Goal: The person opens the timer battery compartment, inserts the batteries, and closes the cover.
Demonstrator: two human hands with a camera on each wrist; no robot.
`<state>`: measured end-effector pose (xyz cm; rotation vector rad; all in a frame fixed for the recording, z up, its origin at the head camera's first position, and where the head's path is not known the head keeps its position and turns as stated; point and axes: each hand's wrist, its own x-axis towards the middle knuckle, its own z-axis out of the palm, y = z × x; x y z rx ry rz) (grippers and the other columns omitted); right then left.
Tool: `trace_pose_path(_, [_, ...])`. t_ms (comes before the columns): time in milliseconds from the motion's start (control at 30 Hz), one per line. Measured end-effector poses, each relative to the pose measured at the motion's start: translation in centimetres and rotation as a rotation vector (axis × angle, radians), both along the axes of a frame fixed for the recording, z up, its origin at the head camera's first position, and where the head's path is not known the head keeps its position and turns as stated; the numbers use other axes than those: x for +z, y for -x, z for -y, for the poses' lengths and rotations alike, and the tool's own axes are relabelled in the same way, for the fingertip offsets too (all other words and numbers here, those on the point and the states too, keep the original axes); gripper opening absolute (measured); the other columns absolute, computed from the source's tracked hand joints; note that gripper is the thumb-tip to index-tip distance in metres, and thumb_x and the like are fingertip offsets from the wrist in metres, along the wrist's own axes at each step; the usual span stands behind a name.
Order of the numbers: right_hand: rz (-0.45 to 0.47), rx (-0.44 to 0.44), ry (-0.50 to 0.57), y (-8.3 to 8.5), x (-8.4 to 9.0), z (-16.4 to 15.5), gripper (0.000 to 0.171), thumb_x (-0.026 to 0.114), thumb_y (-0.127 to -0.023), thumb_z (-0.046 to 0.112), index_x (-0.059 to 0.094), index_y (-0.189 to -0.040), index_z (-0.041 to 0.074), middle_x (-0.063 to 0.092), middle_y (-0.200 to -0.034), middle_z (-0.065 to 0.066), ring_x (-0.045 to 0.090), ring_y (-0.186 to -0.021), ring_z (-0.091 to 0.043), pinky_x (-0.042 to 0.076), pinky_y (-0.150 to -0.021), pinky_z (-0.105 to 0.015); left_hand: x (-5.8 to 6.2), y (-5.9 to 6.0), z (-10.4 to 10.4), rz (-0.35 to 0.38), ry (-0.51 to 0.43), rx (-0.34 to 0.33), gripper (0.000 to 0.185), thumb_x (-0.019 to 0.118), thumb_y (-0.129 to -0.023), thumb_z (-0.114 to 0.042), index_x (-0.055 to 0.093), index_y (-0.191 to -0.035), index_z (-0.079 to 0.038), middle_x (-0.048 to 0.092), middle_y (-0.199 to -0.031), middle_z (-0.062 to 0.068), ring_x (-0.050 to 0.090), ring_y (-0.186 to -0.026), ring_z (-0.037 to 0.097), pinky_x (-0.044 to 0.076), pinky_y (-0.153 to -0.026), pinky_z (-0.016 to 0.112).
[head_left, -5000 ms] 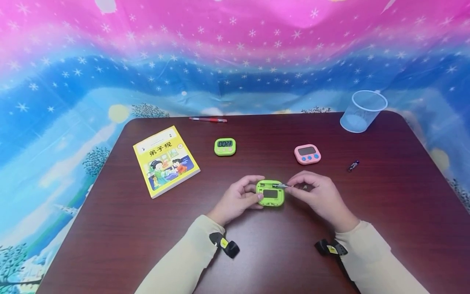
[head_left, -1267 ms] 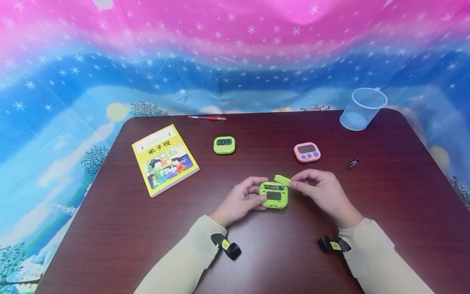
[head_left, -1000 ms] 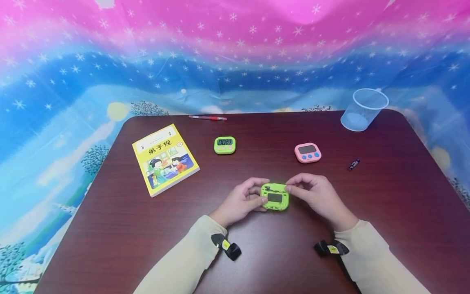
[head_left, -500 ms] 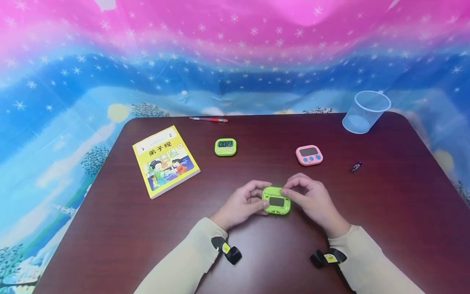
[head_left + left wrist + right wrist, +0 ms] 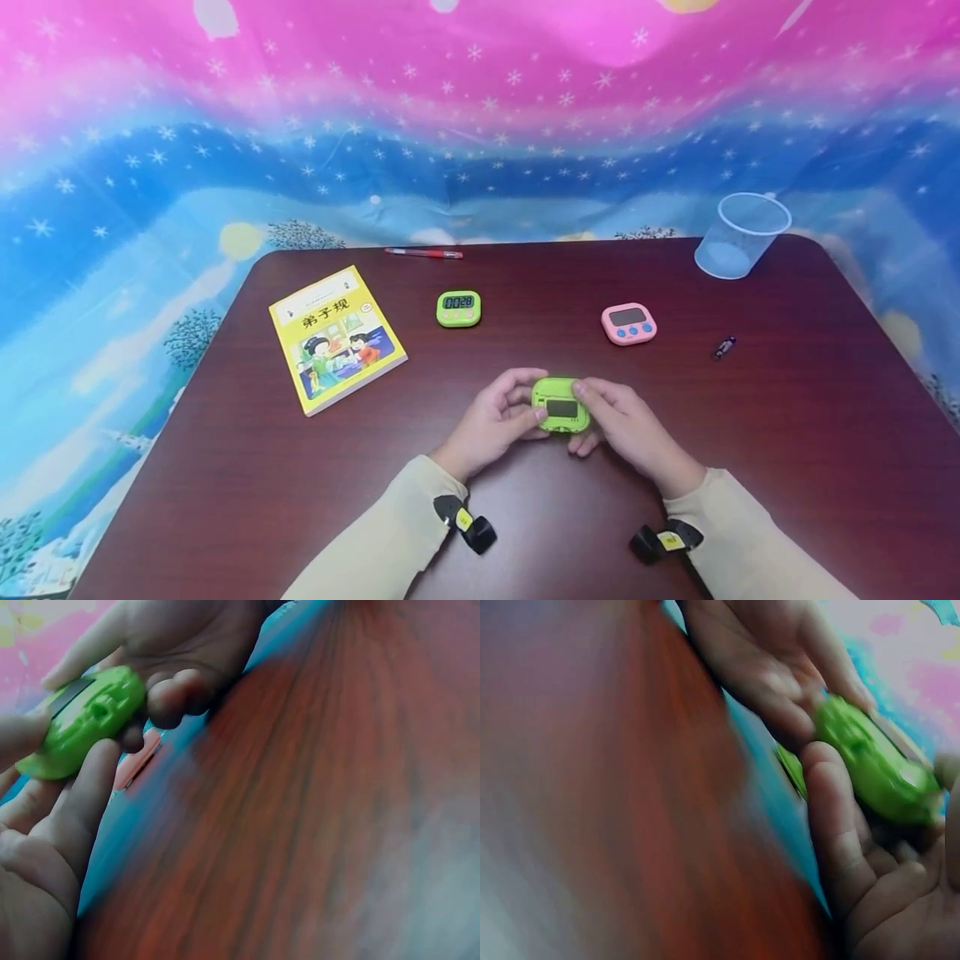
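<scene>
Since a second ago, my right hand (image 5: 626, 425) has closed around the green timer (image 5: 560, 406), its cover now on. My left hand (image 5: 495, 417) grips its left edge above the bench (image 5: 225, 467).

Hidden, cropped and blurred parts

I cannot read the underside of the green timer (image 5: 559, 406): my left hand (image 5: 495, 421) covers its left edge and my right hand (image 5: 626, 429) its right edge and near corner. Both wrist views smear the table (image 5: 322, 825) into streaks. The small dark object (image 5: 723, 347) near the table's right edge is too small for me to identify. Both sleeves run off the bottom of the head view.
</scene>
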<state>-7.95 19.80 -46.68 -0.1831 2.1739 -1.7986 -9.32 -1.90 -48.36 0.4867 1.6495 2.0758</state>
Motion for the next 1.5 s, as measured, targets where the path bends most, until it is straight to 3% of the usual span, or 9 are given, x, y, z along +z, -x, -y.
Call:
trace_pose_path(133, [-0.008, -0.041, 0.004, -0.2, -0.1, 0.8, 0.042, 0.045, -0.109, 0.034, 0.063, -0.118, -0.003, 0.066, -0.07, -0.017, 0.066, -0.057, -0.025, 0.061, -0.054, -0.041, 0.1, -0.1, -0.2, 0.028, 0.013, 0.019, 0.05, 0.056, -0.101, 0.0, 0.04, -0.148, 0.001, 0.06, -0.127, 0.026, 0.068, -0.097, 0.017, 0.061, -0.085, 0.042])
trace_pose_path(367, [-0.007, -0.033, 0.01, -0.4, 0.0, 1.3, 0.041, 0.049, -0.107, 0.03, 0.062, -0.124, -0.005, 0.067, -0.076, -0.015, 0.065, -0.062, -0.021, 0.059, -0.057, -0.034, 0.1, -0.2, -0.3, 0.072, 0.015, 0.055, 0.035, 0.044, -0.109, -0.018, 0.053, -0.136, 0.001, 0.06, -0.129, 0.021, 0.068, -0.101, 0.025, 0.062, -0.081, 0.044])
trace_pose_path(533, [0.001, -0.04, 0.065, -0.6, 0.0, 1.6, 0.042, 0.046, -0.108, 0.029, 0.06, -0.127, -0.006, 0.065, -0.073, -0.017, 0.063, -0.062, -0.02, 0.057, -0.056, -0.032, 0.3, 0.0, -0.4, 0.105, 0.03, 0.098, 0.031, 0.044, -0.108, -0.017, 0.058, -0.131, -0.002, 0.063, -0.123, 0.018, 0.07, -0.095, 0.026, 0.062, -0.078, 0.043])
trace_pose_path(700, [-0.007, -0.05, 0.036, -0.6, 0.1, 1.5, 0.036, 0.047, -0.107, 0.025, 0.062, -0.127, -0.002, 0.064, -0.069, -0.015, 0.061, -0.06, -0.021, 0.056, -0.054, -0.032, 0.5, 0.0, -0.5, 0.118, 0.032, 0.123, 0.028, 0.047, -0.107, -0.013, 0.06, -0.128, -0.001, 0.065, -0.119, 0.018, 0.071, -0.089, 0.026, 0.063, -0.074, 0.044])
trace_pose_path(1033, [0.012, -0.092, 0.018, -0.4, 0.1, 1.9, 0.031, 0.046, -0.104, 0.015, 0.065, -0.122, -0.003, 0.063, -0.066, -0.016, 0.06, -0.055, -0.02, 0.055, -0.05, -0.032, 0.2, -0.1, -0.3, 0.093, 0.026, 0.113, 0.029, 0.048, -0.106, -0.01, 0.058, -0.13, 0.004, 0.064, -0.122, 0.022, 0.071, -0.088, 0.025, 0.063, -0.074, 0.044])
trace_pose_path(1300, [0.036, -0.129, 0.113, -0.4, -0.4, 1.7, 0.034, 0.055, -0.104, 0.019, 0.062, -0.121, -0.009, 0.067, -0.082, -0.016, 0.065, -0.063, -0.02, 0.059, -0.057, -0.032, 0.4, 0.0, 0.0, 0.077, 0.021, 0.132, 0.032, 0.048, -0.106, -0.012, 0.056, -0.133, 0.004, 0.064, -0.124, 0.026, 0.07, -0.094, 0.025, 0.062, -0.078, 0.046])
trace_pose_path(1500, [-0.008, -0.224, 0.093, -0.1, -0.6, 1.3, 0.031, 0.064, -0.099, 0.019, 0.066, -0.117, -0.006, 0.07, -0.088, -0.01, 0.064, -0.063, -0.018, 0.059, -0.057, -0.031, 0.4, 0.3, 0.3, 0.06, 0.076, 0.141, 0.03, 0.056, -0.103, -0.008, 0.059, -0.129, 0.006, 0.066, -0.118, 0.025, 0.071, -0.093, 0.023, 0.062, -0.081, 0.042])
